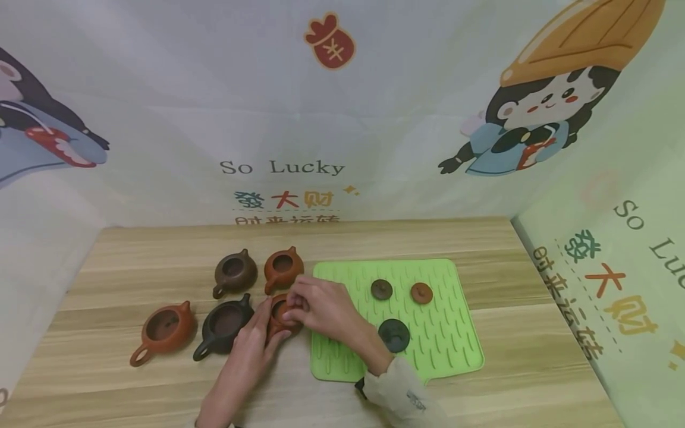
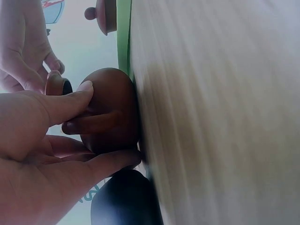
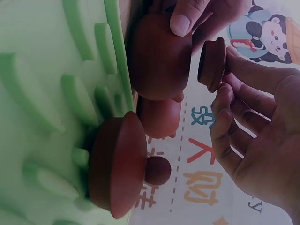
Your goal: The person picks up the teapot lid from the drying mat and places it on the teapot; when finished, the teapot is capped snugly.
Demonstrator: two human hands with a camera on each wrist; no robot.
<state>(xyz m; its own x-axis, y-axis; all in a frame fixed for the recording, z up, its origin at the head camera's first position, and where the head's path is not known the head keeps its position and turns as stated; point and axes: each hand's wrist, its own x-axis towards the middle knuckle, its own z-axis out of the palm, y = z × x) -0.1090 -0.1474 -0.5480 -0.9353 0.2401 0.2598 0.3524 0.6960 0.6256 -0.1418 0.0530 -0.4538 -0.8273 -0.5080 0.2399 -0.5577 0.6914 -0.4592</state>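
My left hand [image 1: 248,351] grips a small reddish-brown teapot [image 2: 115,89], thumb on one side of the body and fingers on the other, its handle between them. The teapot stands on the table with its opening uncovered. Just above that opening, my right hand [image 1: 323,306] pinches a small reddish-brown lid [image 3: 213,65] by its knob. In the right wrist view a gap shows between the lid and the teapot's rim. A black teapot [image 1: 225,326] stands close beside the left hand.
A brown teapot [image 1: 235,272], an orange teapot [image 1: 285,266] and another orange teapot [image 1: 182,327] stand lidless around. On the green mat [image 1: 444,356] lie a brown lid [image 1: 382,289], an orange lid [image 1: 421,292] and a black lid [image 1: 394,336]. A reddish lid [image 3: 129,168] sits near the right wrist camera.
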